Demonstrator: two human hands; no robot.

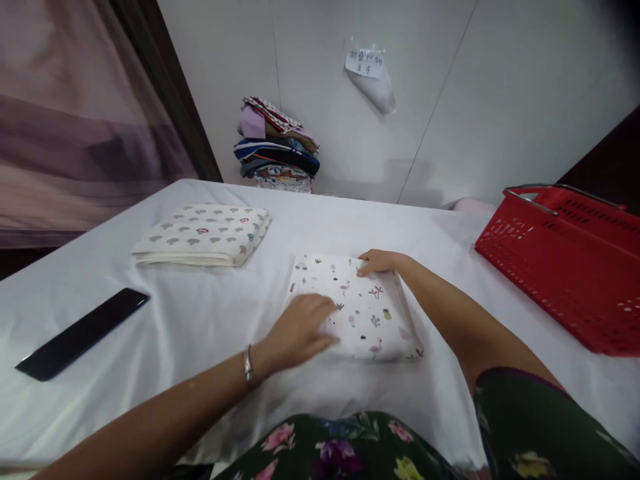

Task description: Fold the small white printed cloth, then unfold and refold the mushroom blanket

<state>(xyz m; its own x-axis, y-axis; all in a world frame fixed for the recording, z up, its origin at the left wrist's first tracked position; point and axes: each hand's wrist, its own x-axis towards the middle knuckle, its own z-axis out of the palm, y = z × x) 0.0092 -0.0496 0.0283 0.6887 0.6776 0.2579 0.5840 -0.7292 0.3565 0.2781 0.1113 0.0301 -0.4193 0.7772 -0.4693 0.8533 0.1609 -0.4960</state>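
Observation:
A white folded cloth (357, 313) with small prints of flamingos, cacti and pineapples lies flat on the white-covered table, right in front of me. Over its left part is my left hand (303, 330), slightly blurred, fingers stretched out and thumb apart; whether it touches the fabric I cannot tell. My right hand (379, 261) is at the far edge near the right corner, its fingers closed on the fabric there. To the left, farther back, rests another folded cloth (205, 233), cream with grey mushroom-like prints and a few red and blue ones.
A long black flat object (83, 333) lies on the left of the white table cover (200, 333). At the right stands a red plastic basket (565, 260) with metal handles. Behind the table, a stack of folded textiles (277, 147) rises against the wall, below a taped paper note (367, 63).

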